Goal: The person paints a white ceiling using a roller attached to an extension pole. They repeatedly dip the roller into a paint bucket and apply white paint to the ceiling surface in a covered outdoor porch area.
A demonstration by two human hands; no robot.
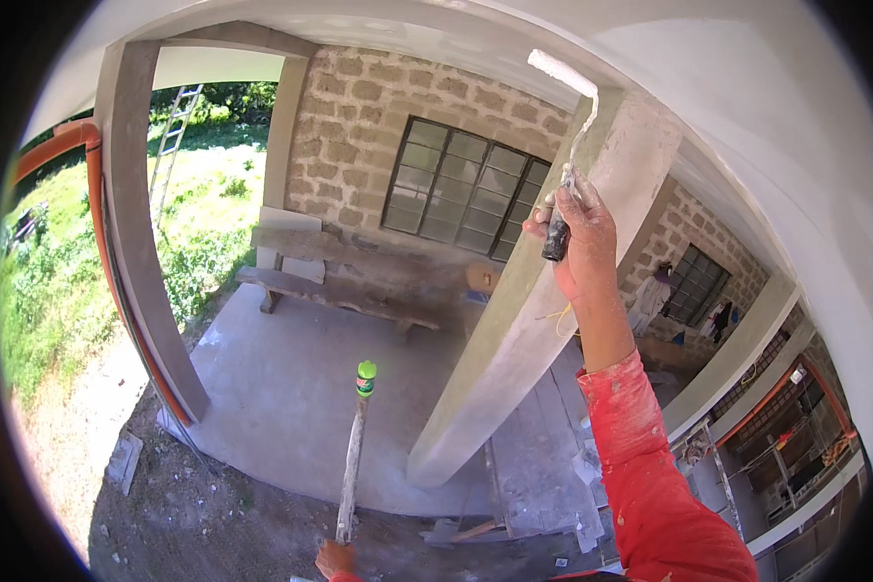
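A paint roller (563, 73) with a white, paint-covered sleeve is raised high near the top of a concrete column (529, 310). My right hand (582, 228) is closed around its black handle, with the red, paint-spattered sleeve of my arm below. Whether the roller touches the column or beam, I cannot tell. Low in the picture, my left hand (336, 560) grips the lower part of a pale, stained pole (353, 470). A green bottle-like piece with a label (366, 378) caps that pole's upper end.
Behind the column stand a block wall with a dark-framed window (461, 184) and a wooden bench (339, 299). An orange pipe (102, 209) follows the left post. A ladder (172, 145) leans outside over grass. Clothes (650, 299) hang at the right.
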